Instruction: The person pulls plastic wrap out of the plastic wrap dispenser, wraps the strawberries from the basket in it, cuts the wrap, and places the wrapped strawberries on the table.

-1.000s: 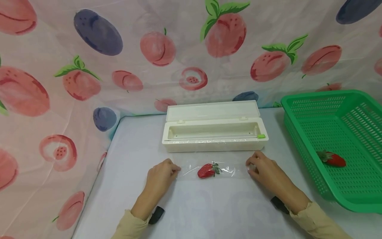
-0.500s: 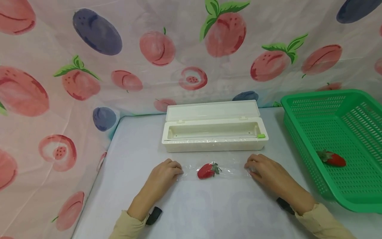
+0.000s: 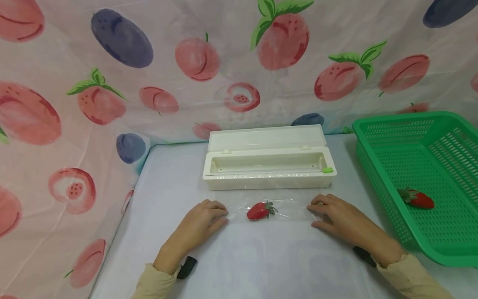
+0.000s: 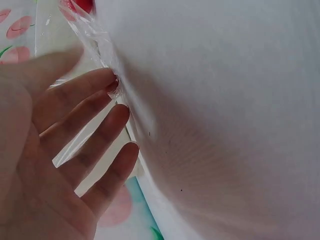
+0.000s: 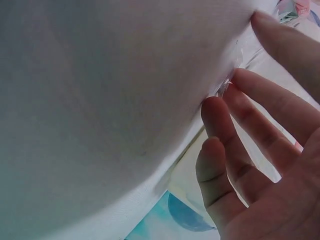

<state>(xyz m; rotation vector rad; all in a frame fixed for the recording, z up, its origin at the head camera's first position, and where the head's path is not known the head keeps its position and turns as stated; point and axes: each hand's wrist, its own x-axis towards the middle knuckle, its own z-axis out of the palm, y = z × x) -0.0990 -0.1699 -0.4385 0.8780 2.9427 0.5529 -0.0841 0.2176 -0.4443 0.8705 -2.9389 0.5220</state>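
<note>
A red strawberry (image 3: 257, 211) with green leaves lies under clear plastic film (image 3: 289, 211) on the white table. At the film's left end, my left hand (image 3: 199, 222) touches it with its fingertips, the thumb apart from the fingers; in the left wrist view the fingers of the left hand (image 4: 65, 135) are spread and relaxed beside the crumpled edge. My right hand (image 3: 343, 220) touches the right end, thumb and fingers apart. The right wrist view shows the right hand (image 5: 265, 150) with loosely bent fingers at the film's edge.
Behind the film stands a white box (image 3: 269, 182) with its lid raised and a small green slider on its front edge. A green basket (image 3: 377, 199) at the right holds another strawberry (image 3: 422, 200). Fruit-patterned cloth (image 3: 149, 112) hangs behind and at the left.
Both hands have loosened from pinching the film's ends to relaxed fingers with the thumbs apart. The strawberry and film have shifted slightly toward the box.
</note>
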